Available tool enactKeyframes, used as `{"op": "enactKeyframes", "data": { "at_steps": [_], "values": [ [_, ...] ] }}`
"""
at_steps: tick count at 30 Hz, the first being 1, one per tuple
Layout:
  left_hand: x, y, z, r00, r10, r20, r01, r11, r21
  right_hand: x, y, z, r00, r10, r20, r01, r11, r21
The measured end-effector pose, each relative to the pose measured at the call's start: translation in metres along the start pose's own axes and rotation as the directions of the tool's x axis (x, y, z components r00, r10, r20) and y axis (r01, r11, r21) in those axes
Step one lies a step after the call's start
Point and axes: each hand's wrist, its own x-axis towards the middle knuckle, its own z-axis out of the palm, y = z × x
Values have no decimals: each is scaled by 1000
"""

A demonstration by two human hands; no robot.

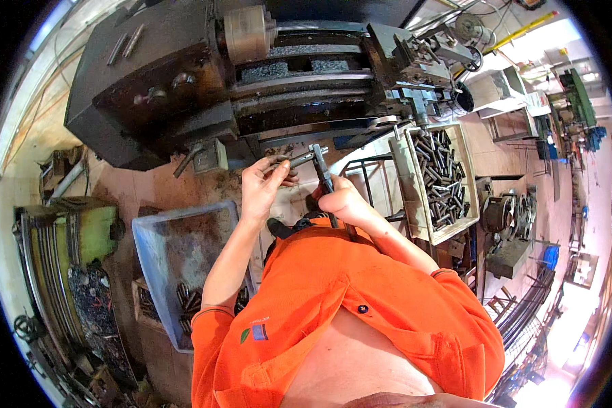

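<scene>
Metal pin (302, 160) first: I have it above the floor, in front of the body and on the near side of the lathe (143, 88), tilted with its far end to the right. My left hand (268, 177) pinches its left end between thumb and fingers; my right hand (341, 198) is wrapped around a caliper-like tool (321, 170), whose head crosses the pin's right end. Whether the tool's jaws bear evenly on the metal I cannot tell from here.

To do this check well, I'd square the tool to the pin's axis, brace both wrists, and close with light thumb pressure only, since squeezing could skew the reading. A slight rock should find the true seat. I'd avoid leaning toward the crate (406, 190) of similar pins on the right, or the blue tub (153, 251) on the near left.
</scene>
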Motion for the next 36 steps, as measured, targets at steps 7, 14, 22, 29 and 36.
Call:
{"op": "enactKeyframes", "data": {
  "at_steps": [7,14,22,29,36],
  "values": [
    [17,-63,31,902,-187,390,129,977,169,65,7,-42,977,-76,-199,121,967,225],
    [112,-40,91,909,-64,411,-4,987,162,152,-20,-98,954,-153,-257,237,912,336],
    [175,-13,118,920,-91,381,131,988,-82,196,-47,-136,958,-167,-233,244,900,360],
    [195,1,118,904,-101,416,173,975,-140,214,-53,-144,943,-195,-268,267,928,262],
    [196,10,98,904,-137,405,194,975,-104,214,-80,-124,949,-165,-269,204,971,122]
  ]
}}
